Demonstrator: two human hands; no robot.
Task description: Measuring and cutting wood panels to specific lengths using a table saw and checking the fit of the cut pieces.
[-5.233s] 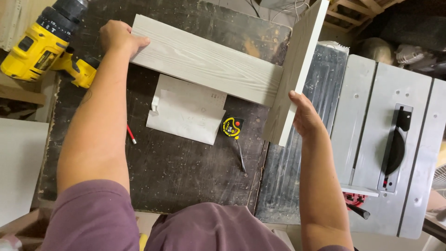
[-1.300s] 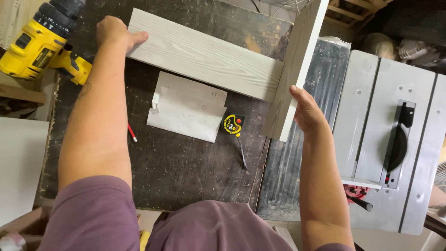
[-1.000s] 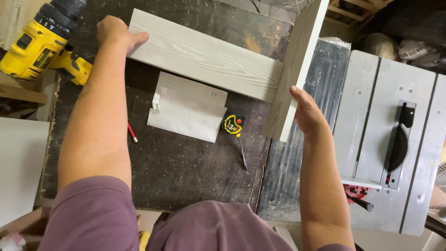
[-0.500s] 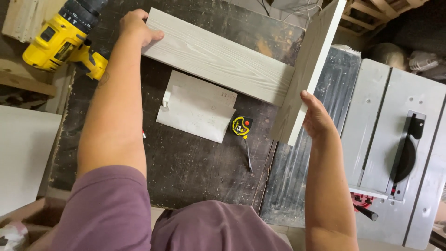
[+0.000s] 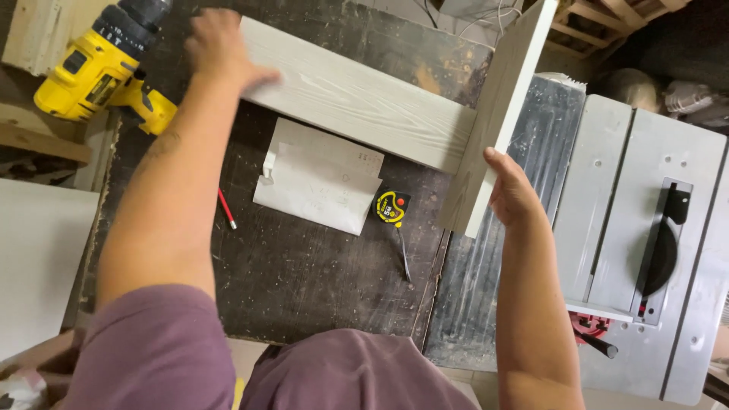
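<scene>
Pressing right hand (image 5: 510, 193) flat against upright grey board (image 5: 497, 121), fingers spread on its outer face, thumb at the edge. Butted against that board's inner face, long grey plank (image 5: 357, 99) lying across dark counter (image 5: 304, 288). Resting left hand (image 5: 220, 45) on plank's far end, fingers loosely curled over it, not pinching. Between both hands, below plank: pale sheet (image 5: 319, 175), yellow tape measure (image 5: 392, 207), red pencil (image 5: 226, 209). Left of left hand, yellow drill (image 5: 95, 68). Right of right hand, table saw (image 5: 653, 235).
</scene>
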